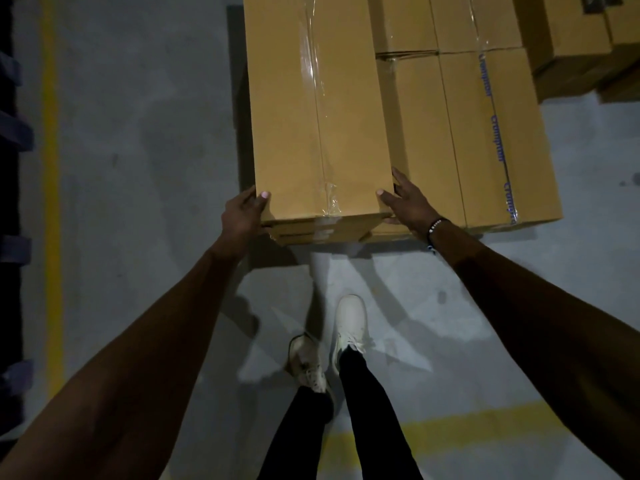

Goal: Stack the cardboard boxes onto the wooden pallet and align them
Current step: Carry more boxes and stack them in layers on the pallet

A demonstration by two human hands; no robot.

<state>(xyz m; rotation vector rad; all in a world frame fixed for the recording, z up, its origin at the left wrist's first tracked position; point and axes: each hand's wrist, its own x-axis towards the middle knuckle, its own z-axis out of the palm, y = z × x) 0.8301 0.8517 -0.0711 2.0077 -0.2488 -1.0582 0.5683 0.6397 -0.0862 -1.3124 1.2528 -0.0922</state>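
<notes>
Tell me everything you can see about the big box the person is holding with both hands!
The big box is long, plain brown cardboard, sealed down the middle of its top with shiny clear tape that wrinkles at the near end. It lies flat on top of other boxes, its near end towards the person. The left hand grips its near left corner, thumb on top. The right hand holds the near right corner, thumb on top, fingers along the side. A lower box with blue printed tape sits right beside it.

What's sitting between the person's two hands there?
In the head view, the near end of a taped cardboard box lies between them: the left hand grips its left corner and the right hand its right corner.
</notes>
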